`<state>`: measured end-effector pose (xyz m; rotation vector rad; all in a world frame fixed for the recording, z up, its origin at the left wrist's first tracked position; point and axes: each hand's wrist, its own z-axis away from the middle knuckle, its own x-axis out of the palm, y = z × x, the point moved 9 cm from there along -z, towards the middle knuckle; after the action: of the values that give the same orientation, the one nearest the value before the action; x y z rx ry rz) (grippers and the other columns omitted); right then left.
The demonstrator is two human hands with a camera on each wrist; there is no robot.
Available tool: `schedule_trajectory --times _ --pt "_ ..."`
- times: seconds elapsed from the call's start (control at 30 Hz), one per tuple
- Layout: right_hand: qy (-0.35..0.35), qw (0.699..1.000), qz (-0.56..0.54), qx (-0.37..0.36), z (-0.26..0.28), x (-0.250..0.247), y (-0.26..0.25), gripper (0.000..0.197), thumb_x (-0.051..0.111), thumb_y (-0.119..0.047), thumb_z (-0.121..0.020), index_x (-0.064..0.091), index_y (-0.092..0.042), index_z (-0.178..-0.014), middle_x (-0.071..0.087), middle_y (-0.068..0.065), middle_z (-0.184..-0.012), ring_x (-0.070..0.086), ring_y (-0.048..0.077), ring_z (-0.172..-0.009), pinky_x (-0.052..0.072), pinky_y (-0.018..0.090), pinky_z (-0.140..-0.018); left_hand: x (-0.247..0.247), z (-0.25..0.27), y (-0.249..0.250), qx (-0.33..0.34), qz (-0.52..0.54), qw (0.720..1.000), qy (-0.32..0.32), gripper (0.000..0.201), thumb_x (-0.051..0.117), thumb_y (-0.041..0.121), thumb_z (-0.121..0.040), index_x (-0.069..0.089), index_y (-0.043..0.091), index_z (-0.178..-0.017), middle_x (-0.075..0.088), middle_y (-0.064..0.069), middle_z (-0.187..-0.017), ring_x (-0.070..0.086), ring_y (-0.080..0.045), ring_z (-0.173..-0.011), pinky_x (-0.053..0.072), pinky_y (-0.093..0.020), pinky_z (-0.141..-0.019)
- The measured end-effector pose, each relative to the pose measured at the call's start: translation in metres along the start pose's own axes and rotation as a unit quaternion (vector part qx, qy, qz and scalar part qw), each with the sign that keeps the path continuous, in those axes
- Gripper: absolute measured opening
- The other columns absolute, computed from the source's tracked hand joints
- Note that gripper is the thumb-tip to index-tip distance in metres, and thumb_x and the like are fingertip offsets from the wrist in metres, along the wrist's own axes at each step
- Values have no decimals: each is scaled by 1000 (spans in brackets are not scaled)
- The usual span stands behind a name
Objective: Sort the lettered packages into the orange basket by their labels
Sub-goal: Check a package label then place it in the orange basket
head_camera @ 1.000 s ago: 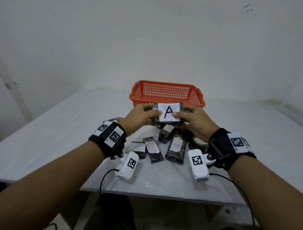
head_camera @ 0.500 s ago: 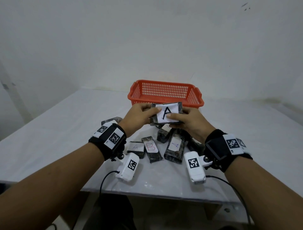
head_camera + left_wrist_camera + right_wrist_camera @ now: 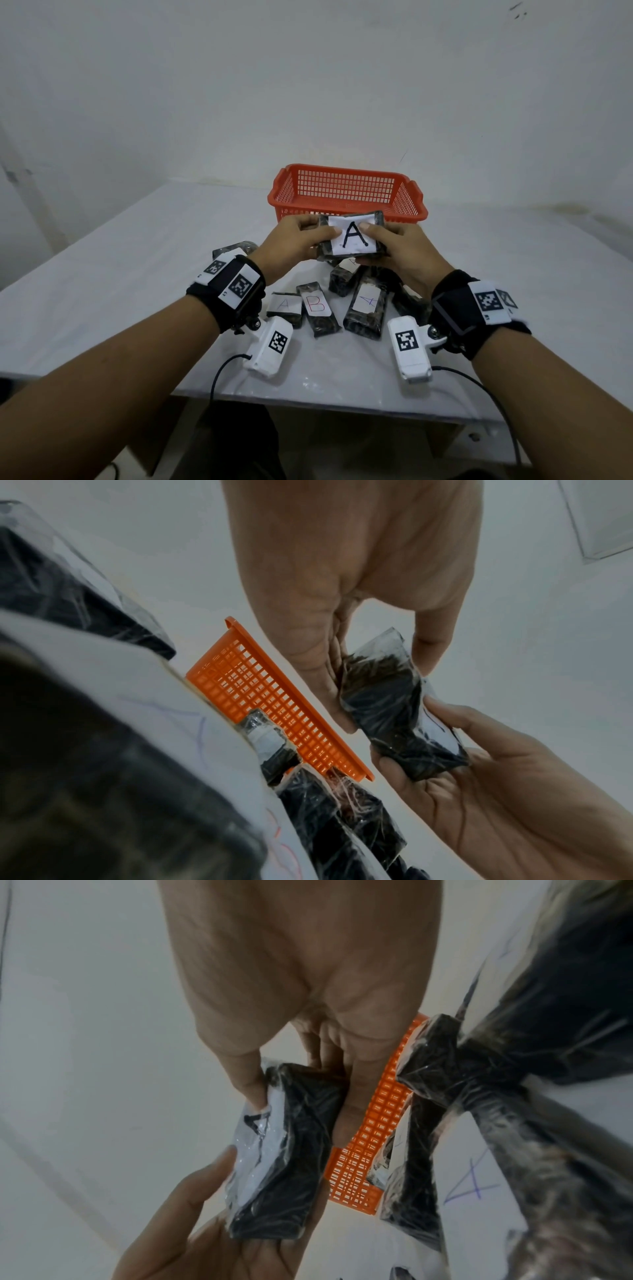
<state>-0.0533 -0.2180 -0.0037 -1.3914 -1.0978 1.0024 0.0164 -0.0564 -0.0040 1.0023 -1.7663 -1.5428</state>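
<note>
An "A" package [image 3: 351, 236] is held by left hand [image 3: 294, 240] and right hand [image 3: 397, 250], fingers curled round its ends; it has been kept just before the orange basket [image 3: 346, 195], not yet dropped.

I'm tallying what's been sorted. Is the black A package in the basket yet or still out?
Out. Left hand and right hand hold the A package above the table, short of the basket.

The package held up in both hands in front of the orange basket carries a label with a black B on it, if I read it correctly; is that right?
Not quite: the letter is a black A, not a B. The head view shows it plainly on the white label of the package, which the left hand and right hand do hold together in front of the orange basket.
</note>
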Motion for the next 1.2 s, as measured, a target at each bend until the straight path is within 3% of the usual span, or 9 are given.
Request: schedule_trajectory --times 0.1,0.2,0.43,0.57,0.7,0.83,1.07,1.2 --pt "-13 1000 1 10 1 0 1 21 65 -15 -101 72 -2 -115 75 22 -119 73 35 -110 63 42 -87 -1 1 0 10 -25 1000 0 29 69 6 -96 69 2 -124 77 -13 -116 76 -28 -103 62 -39 -88" --pt "-39 999 15 19 2 1 2 19 61 -8 -101 71 0 -116 71 24 -124 70 38 -115 64 39 -86 -5 2 2 20 -47 999 13 28 69 4 -95 70 5 -123 78 -11 -113 77 -27 -103 63 -37 -89" --pt "-49 998 34 10 1 -1 -2 15 64 -9 -100 71 -7 -112 74 18 -121 73 34 -113 62 40 -91 -4 1 2 5 -16 1000 -1 25 67 7 -98 69 4 -123 77 -15 -117 76 -28 -106 63 -39 -90" --pt "-45 998 39 -29 -2 1 -5 26 76 -13 -92 74 -6 -117 77 14 -117 74 33 -110 58 50 -101 -2 2 6 22 -45 999 -9 28 69 10 -97 70 7 -125 77 -12 -117 75 -30 -108 61 -48 -96" --pt "-24 997 46 -59 -4 -1 -7 30 79 -15 -90 74 -4 -118 78 14 -116 75 33 -109 53 55 -106 2 3 4 4 -27 999 -29 28 68 10 -98 67 3 -125 74 -17 -122 73 -34 -111 62 -46 -93" --pt "-39 998 35 -40 -4 -1 -3 34 78 -5 -88 71 -1 -121 76 17 -118 74 36 -110 53 57 -106 -2 3 3 3 -36 999 -23 24 66 6 -98 68 0 -121 76 -16 -118 75 -31 -106 63 -48 -90" --pt "-32 998 51 -29 0 -2 -5 35 79 -3 -87 72 -4 -120 77 15 -119 74 34 -112 54 54 -106 -3 3 3 15 -59 998 -26 31 70 6 -95 68 6 -126 77 -11 -119 76 -26 -104 62 -38 -86" --pt "-42 999 -1 17 6 5 -5 25 72 -23 -95 72 -15 -119 75 10 -120 71 32 -116 57 50 -103 -9 1 6 40 -91 995 9 36 75 6 -91 69 10 -126 78 -7 -115 75 -16 -95 58 -28 -80"
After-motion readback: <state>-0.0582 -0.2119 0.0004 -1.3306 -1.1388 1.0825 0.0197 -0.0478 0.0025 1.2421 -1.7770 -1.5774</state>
